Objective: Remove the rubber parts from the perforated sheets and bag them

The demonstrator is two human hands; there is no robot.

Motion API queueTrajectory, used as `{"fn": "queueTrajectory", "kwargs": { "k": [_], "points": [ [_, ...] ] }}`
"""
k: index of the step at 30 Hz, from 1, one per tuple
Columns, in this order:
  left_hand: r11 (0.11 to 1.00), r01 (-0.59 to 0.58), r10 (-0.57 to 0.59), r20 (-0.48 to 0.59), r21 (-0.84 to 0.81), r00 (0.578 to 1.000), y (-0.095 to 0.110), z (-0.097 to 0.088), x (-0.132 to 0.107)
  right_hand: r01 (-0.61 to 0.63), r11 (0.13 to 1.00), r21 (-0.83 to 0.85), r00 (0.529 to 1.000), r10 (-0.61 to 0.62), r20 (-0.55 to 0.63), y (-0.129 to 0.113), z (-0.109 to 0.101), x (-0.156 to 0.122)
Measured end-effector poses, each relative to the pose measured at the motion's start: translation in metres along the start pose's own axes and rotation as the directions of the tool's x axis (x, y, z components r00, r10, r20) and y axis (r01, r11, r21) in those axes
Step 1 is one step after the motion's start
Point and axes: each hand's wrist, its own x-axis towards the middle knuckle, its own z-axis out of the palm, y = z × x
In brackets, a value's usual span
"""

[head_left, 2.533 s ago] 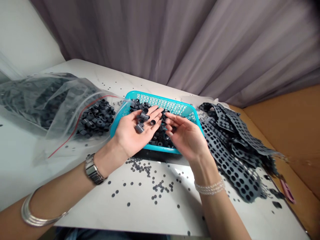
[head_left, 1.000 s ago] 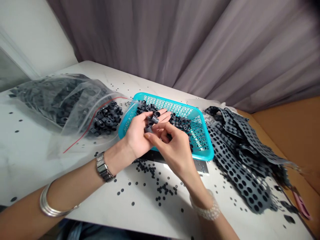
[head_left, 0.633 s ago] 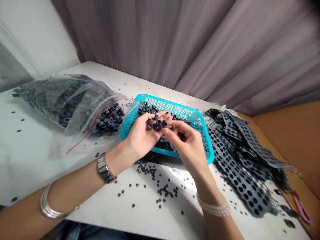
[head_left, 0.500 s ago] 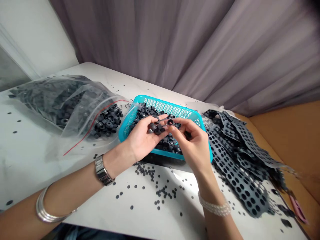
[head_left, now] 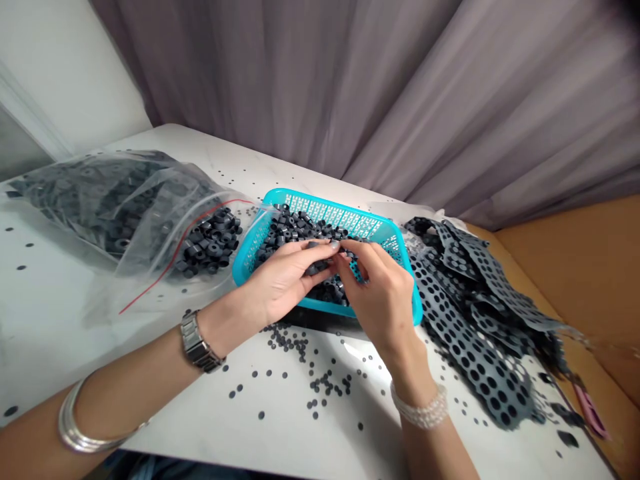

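Note:
Over a turquoise plastic basket (head_left: 327, 308) my two hands meet, fingertips touching. My left hand (head_left: 290, 277) is curled around several small black foam rings (head_left: 315, 267), partly hidden by its fingers. My right hand (head_left: 375, 277) is pinched at the left thumb; whatever sits between its fingertips is mostly covered. Below them, many black foam rings (head_left: 295, 223) fill the basket's far and left part. To the left, a clear zip bag (head_left: 115, 193) with a red seal line lies on its side, and more rings spill towards its mouth.
Punched grey-black foam sheets (head_left: 480, 360) are heaped to the right of the basket. Small black discs (head_left: 327, 383) lie scattered over the white table (head_left: 200, 427). A pink-handled tool (head_left: 591, 412) rests by the right edge. A grey curtain (head_left: 280, 80) hangs behind.
My left thumb has closed over towards my right fingertips, and the ring that showed in the right pinch is now covered. The right hand has turned with its back more upward.

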Motion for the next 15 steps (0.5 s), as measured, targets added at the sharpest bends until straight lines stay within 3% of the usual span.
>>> {"fn": "queueTrajectory", "kwargs": {
  "k": [5, 8, 12, 15],
  "points": [
    [0.999, -0.006, 0.005, -0.037, -0.041, 0.999, 0.0, 0.0005, 0.0007, -0.062, 0.991, 0.116, 0.998, 0.064, -0.007, -0.0001, -0.0054, 0.0023],
    [0.997, -0.013, 0.01, -0.052, -0.072, 0.999, 0.0008, 0.002, 0.0014, -0.192, 0.947, 0.256, 0.981, 0.189, 0.037, 0.002, -0.0075, 0.0036],
    [0.993, 0.012, -0.019, -0.063, -0.116, 0.998, 0.0019, 0.0031, 0.0022, -0.406, 0.798, 0.445, 0.914, 0.361, 0.186, 0.0054, -0.0069, 0.0046],
    [0.99, 0.026, -0.036, -0.075, -0.137, 0.997, 0.0024, 0.0026, 0.0037, -0.529, 0.592, 0.607, 0.846, 0.424, 0.324, 0.0077, -0.0046, 0.0049]
  ]
}}
